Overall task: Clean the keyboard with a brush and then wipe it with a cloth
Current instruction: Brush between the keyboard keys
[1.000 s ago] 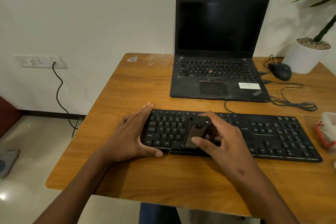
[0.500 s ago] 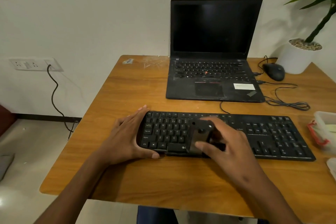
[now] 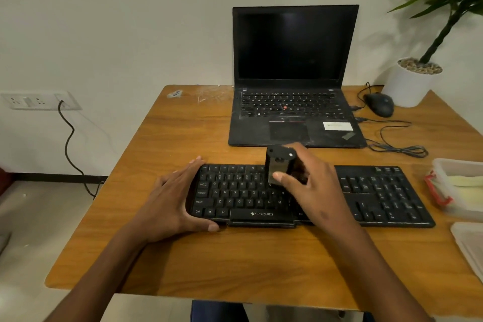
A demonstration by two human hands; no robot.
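The black Zebronics keyboard (image 3: 308, 196) is laid along the front edge of the wooden table (image 3: 235, 264), braced at its left end by the left hand (image 3: 172, 204), fingers spread flat, thumb hooked under the front rim. A black brush (image 3: 279, 167) is clamped between thumb and fingers of the right hand (image 3: 313, 188) over the upper key rows. Dust could be pushed deeper between keys (a likely result of heavy pressure). The table is stood against a white wall (image 3: 130, 21), with a laptop (image 3: 295, 73) at its far edge.
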